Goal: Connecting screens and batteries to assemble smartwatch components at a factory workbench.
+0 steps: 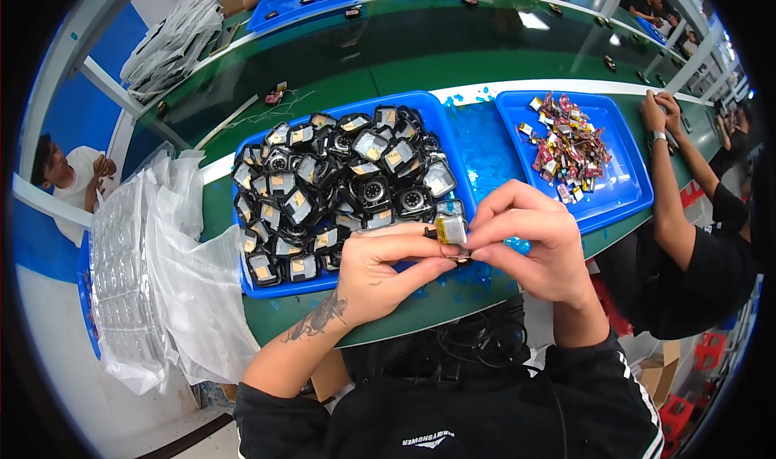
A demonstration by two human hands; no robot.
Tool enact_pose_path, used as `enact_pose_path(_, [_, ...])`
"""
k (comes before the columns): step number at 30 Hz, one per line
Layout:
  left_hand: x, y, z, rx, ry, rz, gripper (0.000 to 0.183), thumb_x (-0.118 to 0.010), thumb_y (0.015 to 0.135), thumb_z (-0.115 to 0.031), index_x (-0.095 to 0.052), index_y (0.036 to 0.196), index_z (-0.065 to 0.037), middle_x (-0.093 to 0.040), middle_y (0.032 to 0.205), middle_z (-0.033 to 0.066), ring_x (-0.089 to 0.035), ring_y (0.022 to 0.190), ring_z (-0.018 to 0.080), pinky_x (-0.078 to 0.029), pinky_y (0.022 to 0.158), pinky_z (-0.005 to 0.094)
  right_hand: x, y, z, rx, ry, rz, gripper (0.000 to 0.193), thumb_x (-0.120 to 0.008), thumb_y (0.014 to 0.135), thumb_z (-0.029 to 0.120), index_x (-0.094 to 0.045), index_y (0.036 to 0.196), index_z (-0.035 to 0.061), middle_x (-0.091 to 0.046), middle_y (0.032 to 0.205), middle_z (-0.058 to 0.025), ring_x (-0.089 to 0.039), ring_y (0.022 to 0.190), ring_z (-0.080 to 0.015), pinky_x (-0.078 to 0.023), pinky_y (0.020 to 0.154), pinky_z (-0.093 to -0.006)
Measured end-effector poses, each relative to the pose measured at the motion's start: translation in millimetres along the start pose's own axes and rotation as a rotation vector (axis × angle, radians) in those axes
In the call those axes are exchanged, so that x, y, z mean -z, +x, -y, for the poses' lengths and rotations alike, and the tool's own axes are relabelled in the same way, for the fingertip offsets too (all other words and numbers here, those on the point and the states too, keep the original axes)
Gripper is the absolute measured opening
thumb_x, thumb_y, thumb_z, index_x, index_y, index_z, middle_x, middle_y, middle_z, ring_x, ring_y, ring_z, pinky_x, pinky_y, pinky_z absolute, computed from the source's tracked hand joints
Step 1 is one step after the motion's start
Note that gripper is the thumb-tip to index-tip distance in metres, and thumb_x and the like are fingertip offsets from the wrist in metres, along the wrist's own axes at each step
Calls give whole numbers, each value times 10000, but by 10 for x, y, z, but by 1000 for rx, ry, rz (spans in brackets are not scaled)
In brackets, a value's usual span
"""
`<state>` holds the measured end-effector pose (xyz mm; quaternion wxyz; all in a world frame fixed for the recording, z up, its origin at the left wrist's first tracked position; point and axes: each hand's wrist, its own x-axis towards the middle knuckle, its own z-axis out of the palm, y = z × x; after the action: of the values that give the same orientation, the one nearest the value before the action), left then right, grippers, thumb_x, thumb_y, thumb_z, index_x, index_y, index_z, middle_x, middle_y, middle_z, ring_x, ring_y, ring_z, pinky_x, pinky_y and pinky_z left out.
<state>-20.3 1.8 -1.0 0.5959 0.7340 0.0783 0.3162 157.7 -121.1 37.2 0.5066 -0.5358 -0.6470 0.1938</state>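
Between my two hands, over the near edge of the left tray, is a small silver pouch battery (451,230) with yellow tape along one side. A thin red wire shows just under it, and a dark piece sits at its left. My right hand (537,236) pinches the battery's right edge between thumb and forefinger. My left hand (384,265) is closed, thumb and fingers gripping the lower left of the same small assembly; what its fingertips cover is hidden. Just beyond lie many black smartwatch cases (373,190), heaped in a blue tray (454,148).
Another blue tray (626,176) holds a pile of small batteries with red wires (570,148). Blue film scraps (477,156) litter the bench between the trays. Clear plastic blister sheets (129,273) hang at the left. Behind runs a green conveyor belt (404,54). A co-worker's arm (667,184) is at the right.
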Motion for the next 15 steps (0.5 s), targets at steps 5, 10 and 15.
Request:
enact_pose_path(5, [-6,-21,32,19,-23,23,97,-717,775,80,-713,872,67,-698,856,130,-645,740,125,-508,648,233,-23,-15,55,-59,-36,42,117,-675,801,-47,-655,901,10,-599,912,-85,-616,805,-186,-495,647,-282])
enact_pose_path(10, [-9,-13,42,206,-5,42,119,-732,805,-28,-713,904,34,-702,891,101,-666,785,99,-562,703,226,55,53,88,-211,-203,186,71,-621,868,42,-581,915,7,-560,871,-146,-593,825,-311,-482,698,-370])
enact_pose_path(15, [-50,7,-7,239,132,55,108,-724,803,-22,-704,884,48,-698,863,86,-665,774,98,-561,707,224,103,86,3,-221,-276,302,49,-618,865,45,-596,894,12,-588,877,-106,-584,806,-264,-460,677,-335])
